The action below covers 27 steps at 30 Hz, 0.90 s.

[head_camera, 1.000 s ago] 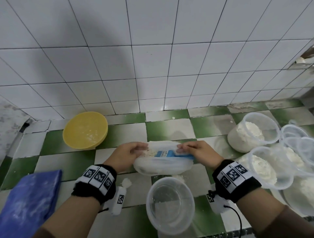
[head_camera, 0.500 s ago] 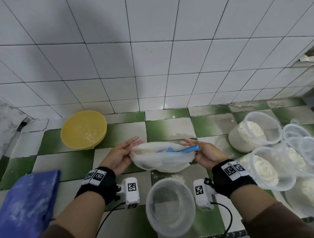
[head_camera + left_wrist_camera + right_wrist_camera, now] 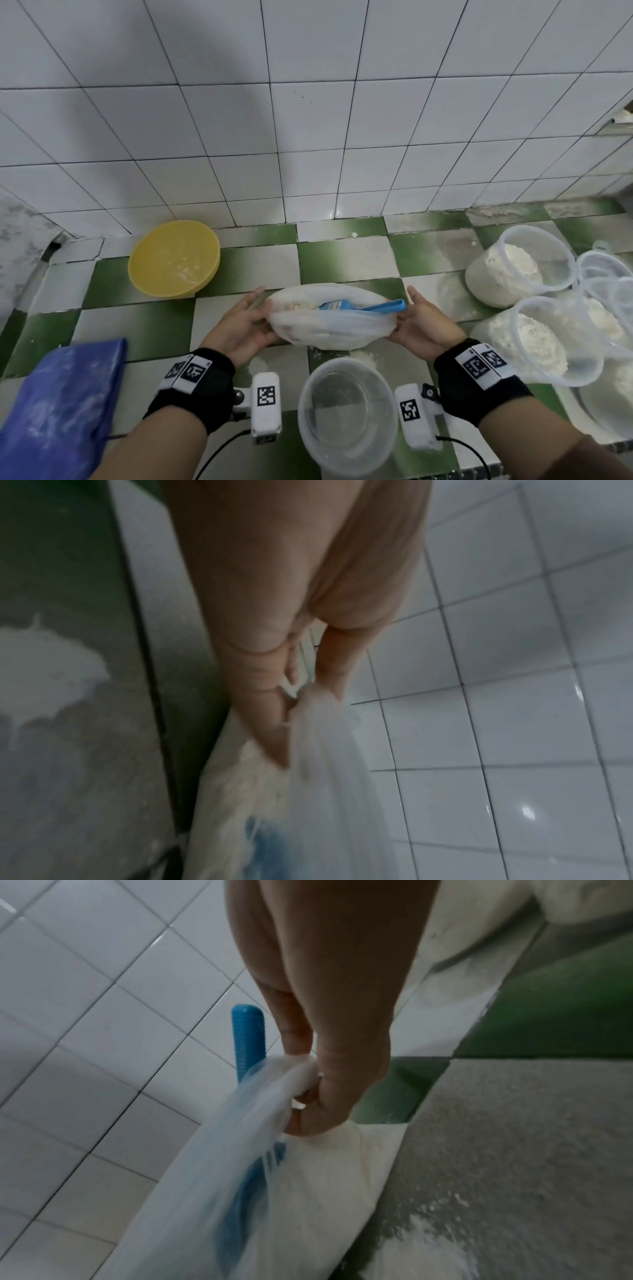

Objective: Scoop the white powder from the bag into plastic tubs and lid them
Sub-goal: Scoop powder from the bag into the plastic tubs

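— What do your hands hold?
— My left hand (image 3: 241,323) and right hand (image 3: 423,327) each pinch an end of the bag (image 3: 329,325); the fingertips hide in plastic.
— Inside?
— Powder (image 3: 303,306) and a blue scoop (image 3: 363,306). An empty tub (image 3: 347,416) sits nearer me; filled tubs (image 3: 520,265) stand right, partly cut off.

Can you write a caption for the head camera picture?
Both hands hold open the powder bag, blue scoop inside.

Bare checkered counter (image 3: 239,260) lies open between the yellow bowl (image 3: 174,258) near the back-left corner and the powder-filled tubs (image 3: 520,267) crowding the right edge, while an empty tub (image 3: 347,414) blocks the front edge.
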Tool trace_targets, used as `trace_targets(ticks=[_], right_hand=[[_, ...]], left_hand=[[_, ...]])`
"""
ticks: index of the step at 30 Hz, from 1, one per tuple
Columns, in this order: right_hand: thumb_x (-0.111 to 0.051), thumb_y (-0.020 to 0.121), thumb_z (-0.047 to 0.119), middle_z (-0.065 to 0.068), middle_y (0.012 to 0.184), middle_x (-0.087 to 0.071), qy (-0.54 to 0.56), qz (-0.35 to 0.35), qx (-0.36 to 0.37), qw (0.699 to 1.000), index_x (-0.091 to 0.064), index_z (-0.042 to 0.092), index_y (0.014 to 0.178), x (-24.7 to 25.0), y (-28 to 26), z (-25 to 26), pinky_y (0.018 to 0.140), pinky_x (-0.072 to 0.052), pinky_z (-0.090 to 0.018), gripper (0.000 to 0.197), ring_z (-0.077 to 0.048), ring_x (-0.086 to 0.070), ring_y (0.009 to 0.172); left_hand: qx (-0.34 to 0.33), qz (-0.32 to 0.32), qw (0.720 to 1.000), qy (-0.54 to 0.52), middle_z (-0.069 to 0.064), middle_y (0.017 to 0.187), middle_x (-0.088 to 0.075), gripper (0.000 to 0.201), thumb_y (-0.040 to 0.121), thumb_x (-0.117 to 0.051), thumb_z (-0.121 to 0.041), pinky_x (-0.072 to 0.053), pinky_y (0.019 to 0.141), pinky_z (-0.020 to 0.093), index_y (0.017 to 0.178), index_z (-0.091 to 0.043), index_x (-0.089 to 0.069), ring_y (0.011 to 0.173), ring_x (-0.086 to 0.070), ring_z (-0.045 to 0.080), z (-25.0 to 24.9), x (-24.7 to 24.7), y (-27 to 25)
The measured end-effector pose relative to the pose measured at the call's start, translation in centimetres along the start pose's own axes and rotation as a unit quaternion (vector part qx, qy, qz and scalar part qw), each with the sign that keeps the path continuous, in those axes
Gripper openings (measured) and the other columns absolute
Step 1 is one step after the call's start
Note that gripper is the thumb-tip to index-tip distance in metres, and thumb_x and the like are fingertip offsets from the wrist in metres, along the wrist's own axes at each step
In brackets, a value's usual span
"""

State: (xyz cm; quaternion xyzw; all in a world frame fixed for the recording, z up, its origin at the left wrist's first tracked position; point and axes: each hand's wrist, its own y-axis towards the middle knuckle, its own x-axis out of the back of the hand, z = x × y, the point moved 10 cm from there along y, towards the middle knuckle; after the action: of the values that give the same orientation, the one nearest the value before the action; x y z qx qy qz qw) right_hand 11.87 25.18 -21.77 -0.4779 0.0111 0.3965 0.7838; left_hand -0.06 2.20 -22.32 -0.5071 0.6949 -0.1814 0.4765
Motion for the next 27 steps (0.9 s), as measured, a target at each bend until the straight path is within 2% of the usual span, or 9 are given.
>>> trace_targets(ticks=[2, 4, 8, 11, 14, 18, 21, 25, 27], right_hand=[[-0.028, 0.095, -0.007, -0.023, 0.124, -0.055, 0.036, 0.019, -0.009, 0.999, -0.009, 0.038, 0.145, -0.2, 0.6, -0.7, 0.082, -0.051, -0.054, 0.07, -0.037, -0.062, 0.102], [-0.029, 0.095, -0.002, -0.026, 0.139, -0.043, 0.049, 0.017, -0.032, 0.998, -0.005, 0.031, 0.149, 0.6, 1.2, -1.8, 0.087, -0.049, -0.059, 0.068, -0.041, -0.058, 0.112], [-0.038, 0.095, 0.002, -0.015, 0.151, -0.027, 0.085, -0.004, -0.027, 0.996, -0.004, 0.026, 0.151, 0.9, 1.6, -2.4, 0.081, -0.051, -0.056, 0.069, -0.035, -0.054, 0.118], [-0.034, 0.1, 0.01, -0.003, 0.156, -0.017, 0.069, -0.01, -0.01, 0.998, -0.006, 0.024, 0.151, 0.8, 1.5, -1.9, 0.073, -0.052, -0.049, 0.06, -0.027, -0.045, 0.127], [-0.035, 0.1, 0.011, 0.002, 0.157, -0.016, 0.034, -0.011, -0.001, 0.999, -0.012, 0.028, 0.15, 0.9, 1.4, -1.5, 0.082, -0.05, -0.046, 0.058, -0.021, -0.039, 0.132], [-0.036, 0.1, 0.01, 0.0, 0.156, -0.018, -0.004, -0.017, 0.018, 1.0, -0.022, 0.032, 0.148, 1.2, 1.7, -0.9, 0.08, -0.05, -0.045, 0.055, -0.024, -0.034, 0.136], [-0.042, 0.099, 0.018, -0.004, 0.148, -0.034, -0.036, -0.015, 0.048, 0.998, -0.028, 0.034, 0.145, 1.2, 2.2, -0.2, 0.082, -0.053, -0.045, 0.05, -0.027, -0.044, 0.128], [-0.043, 0.098, 0.032, -0.005, 0.093, -0.049, -0.155, -0.043, 0.125, 0.979, -0.036, 0.03, 0.141, 0.5, 0.7, 2.0, 0.07, -0.048, -0.031, 0.043, -0.018, -0.052, 0.084], [-0.041, 0.098, 0.033, -0.004, 0.085, -0.048, -0.261, -0.048, 0.171, 0.949, -0.039, 0.027, 0.137, -0.4, -0.7, 3.3, 0.067, -0.049, -0.029, 0.04, -0.014, -0.051, 0.075]], left_hand=[[-0.017, 0.005, 0.999, -0.047, 0.018, 0.11, -0.06, 0.054, 0.096, -0.042, 0.004, -0.059, 0.054, 0.037, 0.145, -0.016, -0.035, 0.079, -0.067, 0.026, 0.1, -0.3, 0.1], [-0.027, 0.012, 0.998, -0.06, 0.018, 0.112, -0.06, 0.055, 0.096, -0.04, 0.005, -0.059, 0.056, 0.035, 0.146, -0.017, -0.034, 0.085, -0.063, 0.025, 0.4, -0.5, 0.1], [-0.042, 0.016, 0.996, -0.075, 0.018, 0.116, -0.058, 0.053, 0.097, -0.035, 0.006, -0.06, 0.061, 0.037, 0.146, -0.016, -0.035, 0.093, -0.06, 0.027, 0.7, -0.3, 0.1], [-0.033, 0.016, 0.996, -0.077, 0.02, 0.129, -0.053, 0.052, 0.098, -0.034, 0.005, -0.058, 0.07, 0.045, 0.144, -0.017, -0.036, 0.106, -0.059, 0.033, 1.0, 0.2, 0.4], [-0.027, 0.015, 0.999, -0.035, 0.018, 0.136, -0.049, 0.051, 0.098, -0.036, 0.004, -0.056, 0.081, 0.051, 0.142, -0.02, -0.039, 0.117, -0.054, 0.038, 0.9, 0.5, 0.7], [-0.053, 0.007, 0.997, 0.058, 0.01, 0.118, -0.053, 0.046, 0.097, -0.037, 0.003, -0.052, 0.08, 0.047, 0.137, -0.02, -0.045, 0.104, -0.057, 0.031, -0.3, -0.2, 0.7], [-0.087, -0.008, 0.989, 0.122, 0.007, 0.107, -0.055, 0.039, 0.099, -0.036, -0.001, -0.054, 0.072, 0.041, 0.133, -0.019, -0.048, 0.094, -0.057, 0.025, -1.0, -0.9, 0.4], [-0.112, -0.017, 0.976, 0.186, 0.003, 0.112, -0.057, 0.03, 0.102, -0.037, -0.016, -0.057, 0.071, 0.038, 0.128, -0.02, -0.051, 0.095, -0.06, 0.022, -1.6, -1.6, -0.3], [-0.123, -0.023, 0.962, 0.242, 0.003, 0.122, -0.055, 0.028, 0.1, -0.042, -0.024, -0.058, 0.07, 0.036, 0.127, -0.023, -0.052, 0.099, -0.061, 0.021, -1.8, -1.5, -0.5]])
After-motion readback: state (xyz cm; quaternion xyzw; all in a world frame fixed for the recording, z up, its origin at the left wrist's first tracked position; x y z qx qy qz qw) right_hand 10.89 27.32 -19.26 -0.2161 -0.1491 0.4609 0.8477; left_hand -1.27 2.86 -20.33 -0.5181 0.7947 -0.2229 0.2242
